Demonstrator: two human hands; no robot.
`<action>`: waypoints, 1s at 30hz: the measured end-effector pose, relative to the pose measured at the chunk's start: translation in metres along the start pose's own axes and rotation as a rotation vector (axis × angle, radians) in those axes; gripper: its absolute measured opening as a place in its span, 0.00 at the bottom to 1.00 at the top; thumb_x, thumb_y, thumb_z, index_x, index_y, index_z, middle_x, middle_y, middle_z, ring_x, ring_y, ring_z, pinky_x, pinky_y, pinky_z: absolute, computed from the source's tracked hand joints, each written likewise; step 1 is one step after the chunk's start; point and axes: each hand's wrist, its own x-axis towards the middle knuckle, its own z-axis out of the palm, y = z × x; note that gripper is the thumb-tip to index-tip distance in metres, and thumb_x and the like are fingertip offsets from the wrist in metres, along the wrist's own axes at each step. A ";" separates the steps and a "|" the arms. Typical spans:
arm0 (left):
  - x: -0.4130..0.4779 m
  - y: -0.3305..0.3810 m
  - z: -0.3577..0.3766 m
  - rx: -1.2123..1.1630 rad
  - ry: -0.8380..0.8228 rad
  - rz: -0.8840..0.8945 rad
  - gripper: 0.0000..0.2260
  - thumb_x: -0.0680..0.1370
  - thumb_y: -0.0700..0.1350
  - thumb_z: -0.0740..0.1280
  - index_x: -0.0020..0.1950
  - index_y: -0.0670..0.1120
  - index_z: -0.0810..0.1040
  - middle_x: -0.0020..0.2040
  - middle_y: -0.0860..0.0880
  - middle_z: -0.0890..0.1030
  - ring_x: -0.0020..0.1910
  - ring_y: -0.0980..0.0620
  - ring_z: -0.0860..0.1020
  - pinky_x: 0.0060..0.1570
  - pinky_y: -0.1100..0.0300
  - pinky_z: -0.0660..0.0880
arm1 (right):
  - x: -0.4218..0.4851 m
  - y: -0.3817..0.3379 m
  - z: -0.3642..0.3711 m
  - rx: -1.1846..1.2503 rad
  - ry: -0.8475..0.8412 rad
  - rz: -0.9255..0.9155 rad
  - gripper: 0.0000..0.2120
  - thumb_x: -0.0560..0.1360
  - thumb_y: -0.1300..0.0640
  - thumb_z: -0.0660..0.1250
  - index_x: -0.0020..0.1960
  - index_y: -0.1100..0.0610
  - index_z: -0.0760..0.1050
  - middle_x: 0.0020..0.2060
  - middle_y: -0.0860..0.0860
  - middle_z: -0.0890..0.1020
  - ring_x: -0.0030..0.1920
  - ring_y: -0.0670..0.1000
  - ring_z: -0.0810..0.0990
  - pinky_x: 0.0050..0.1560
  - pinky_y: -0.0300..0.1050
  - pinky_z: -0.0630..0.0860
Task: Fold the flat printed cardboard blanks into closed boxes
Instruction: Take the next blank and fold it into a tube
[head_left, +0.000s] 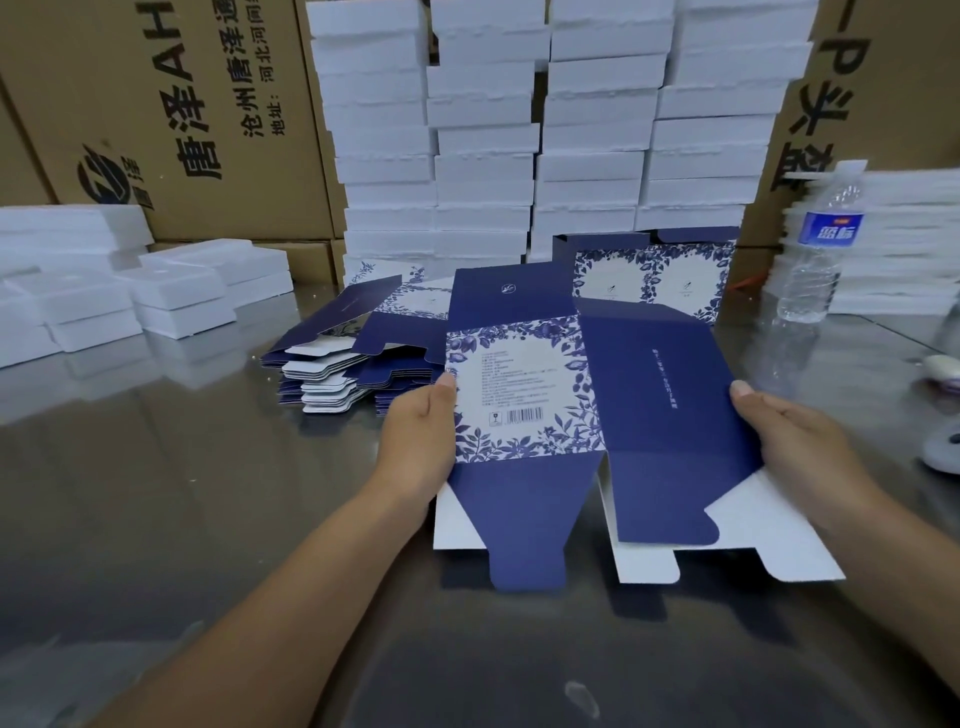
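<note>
Both hands hold one printed cardboard blank (524, 384) just above the near middle of the tabletop (156, 519). The left hand (421, 436) grips the blank's left edge, with the thumb laid on the white floral panel that carries the barcode and the fingers out of sight behind it. The right hand (795, 452) grips the right edge, thumb on the plain navy panel, fingers underneath. The blank is partly opened. The floral panel and the navy panel meet at a crease, and the near flaps hang loose toward the person, navy on one face and white on the other (none is tucked in yet). The far flaps are open too.

Just beyond the left hand, a stack of flat blanks (343, 364) lies on the tabletop with its edges fanned. Farther right, another blank (649, 280) appears to stand upright in front of tall columns of white foam boxes (519, 130) that fill the far middle. Brown cartons (156, 104) printed with black characters stand at the far left, with low white trays (171, 291) in front of them. A clear water bottle (815, 244) with a blue label stands upright at the far right, beside a blurred pile of white sheets (893, 239).
</note>
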 end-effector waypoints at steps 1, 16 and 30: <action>0.001 -0.001 0.000 -0.003 0.016 -0.004 0.20 0.82 0.51 0.55 0.43 0.37 0.75 0.40 0.44 0.73 0.40 0.50 0.70 0.43 0.56 0.65 | 0.000 0.000 0.000 0.022 -0.013 0.012 0.15 0.78 0.51 0.63 0.37 0.56 0.80 0.36 0.49 0.84 0.31 0.47 0.82 0.39 0.42 0.77; -0.004 0.009 0.001 -0.117 -0.098 -0.065 0.17 0.82 0.51 0.57 0.45 0.44 0.81 0.42 0.51 0.84 0.42 0.52 0.80 0.46 0.58 0.73 | 0.003 0.000 -0.006 -0.202 0.022 -0.005 0.22 0.80 0.50 0.60 0.48 0.72 0.74 0.33 0.59 0.75 0.26 0.55 0.72 0.22 0.38 0.68; 0.003 0.004 -0.004 -0.189 -0.003 -0.116 0.15 0.83 0.48 0.57 0.44 0.43 0.79 0.38 0.52 0.83 0.38 0.53 0.79 0.40 0.61 0.73 | 0.000 0.002 -0.001 -0.052 -0.083 0.037 0.17 0.79 0.53 0.61 0.34 0.59 0.76 0.22 0.49 0.79 0.19 0.45 0.74 0.18 0.31 0.66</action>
